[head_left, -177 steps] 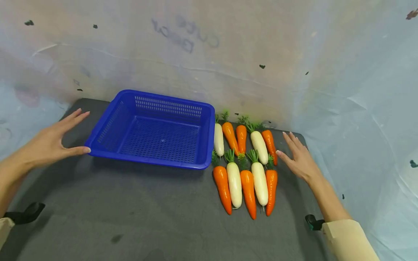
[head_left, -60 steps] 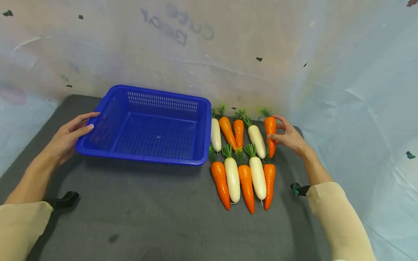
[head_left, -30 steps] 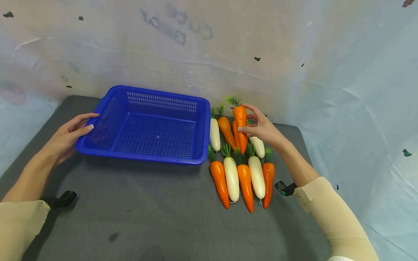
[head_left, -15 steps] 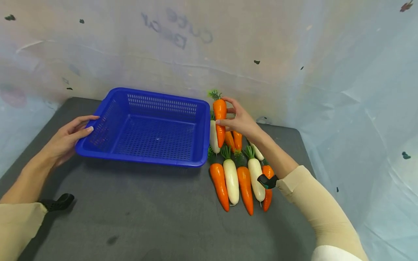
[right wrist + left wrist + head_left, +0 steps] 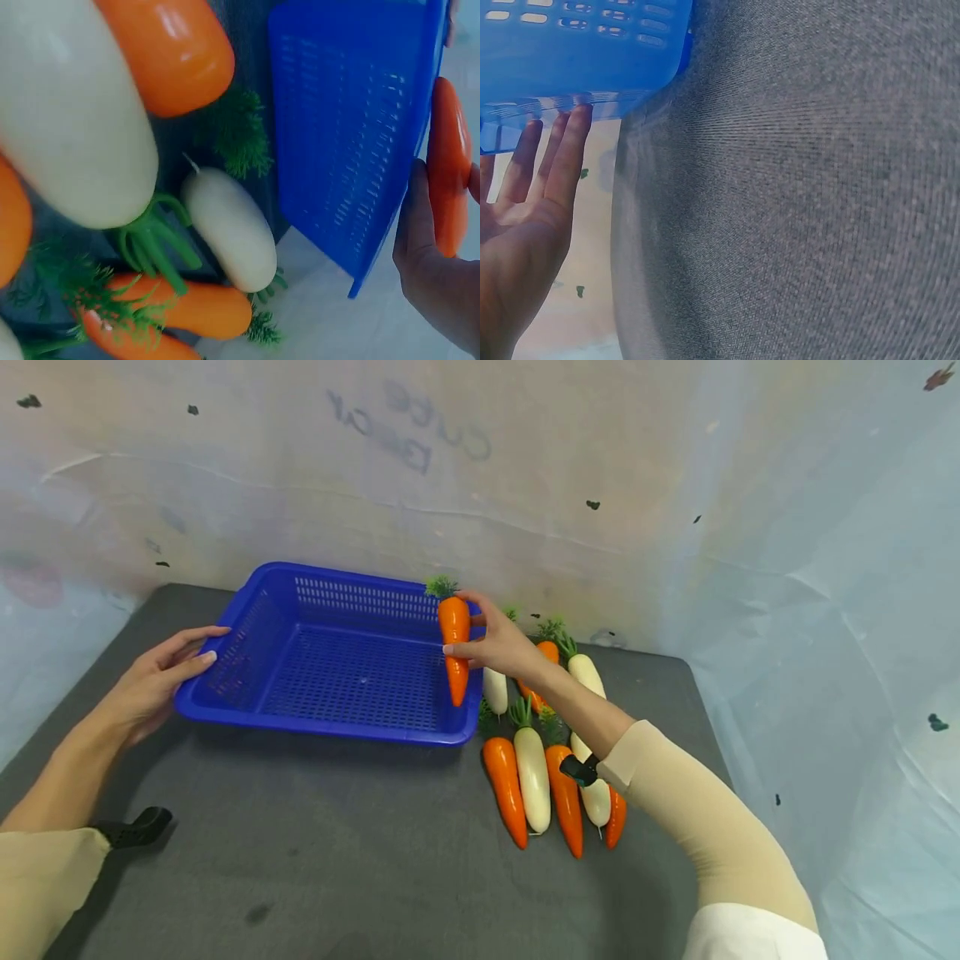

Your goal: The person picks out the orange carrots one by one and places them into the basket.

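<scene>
In the head view, a blue plastic basket with slotted walls stands left of the middle of the table, nothing lying in it. My left hand grips its left rim; in the left wrist view the fingers reach under that rim. My right hand pinches a carrot between thumb and fingers. It hangs tip down above the inner right side of the basket, its leafy top toward the wall. In the right wrist view the carrot shows just above the basket's rim.
Right of the basket, carrots and white radishes lie in two rows, partly hidden under my right forearm. A plastic-covered wall rises behind the grey table. Dark straps circle both wrists.
My right hand took the carrot from the right end of the back row and carried it left, over the other vegetables, to above the basket. The left hand took hold of the rim earlier and stays there.
</scene>
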Action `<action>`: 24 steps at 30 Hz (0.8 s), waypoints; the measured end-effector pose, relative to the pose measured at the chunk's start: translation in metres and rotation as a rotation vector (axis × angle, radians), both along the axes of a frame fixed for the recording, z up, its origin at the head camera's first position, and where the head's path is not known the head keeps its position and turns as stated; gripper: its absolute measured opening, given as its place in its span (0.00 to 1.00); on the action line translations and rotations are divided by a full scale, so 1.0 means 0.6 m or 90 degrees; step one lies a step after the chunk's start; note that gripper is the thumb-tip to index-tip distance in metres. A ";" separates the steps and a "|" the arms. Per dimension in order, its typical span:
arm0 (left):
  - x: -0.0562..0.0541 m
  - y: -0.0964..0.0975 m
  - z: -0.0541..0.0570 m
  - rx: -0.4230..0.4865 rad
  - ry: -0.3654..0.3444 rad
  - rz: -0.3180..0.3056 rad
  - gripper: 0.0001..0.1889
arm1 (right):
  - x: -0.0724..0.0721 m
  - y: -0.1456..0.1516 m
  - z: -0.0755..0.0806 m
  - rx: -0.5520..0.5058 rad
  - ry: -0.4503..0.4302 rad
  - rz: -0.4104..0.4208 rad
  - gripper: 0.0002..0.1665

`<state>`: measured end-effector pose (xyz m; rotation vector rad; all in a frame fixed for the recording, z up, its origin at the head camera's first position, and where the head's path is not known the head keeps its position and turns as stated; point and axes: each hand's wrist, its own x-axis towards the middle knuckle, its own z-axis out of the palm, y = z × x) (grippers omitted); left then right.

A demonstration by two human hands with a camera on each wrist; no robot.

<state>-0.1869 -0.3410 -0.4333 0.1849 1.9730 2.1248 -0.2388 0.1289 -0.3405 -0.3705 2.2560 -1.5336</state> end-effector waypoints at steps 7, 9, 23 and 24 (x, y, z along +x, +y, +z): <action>0.002 -0.009 -0.003 0.010 0.014 -0.007 0.25 | -0.009 -0.039 -0.014 -0.017 -0.001 0.006 0.50; 0.001 -0.010 -0.002 0.007 0.015 -0.006 0.25 | -0.010 -0.052 -0.016 -0.024 -0.001 0.005 0.50; -0.005 -0.006 0.002 0.032 -0.005 0.003 0.24 | 0.002 -0.141 -0.043 -0.015 -0.028 0.024 0.50; -0.004 -0.006 0.002 0.037 -0.004 0.003 0.24 | 0.004 -0.146 -0.043 -0.022 -0.032 0.025 0.50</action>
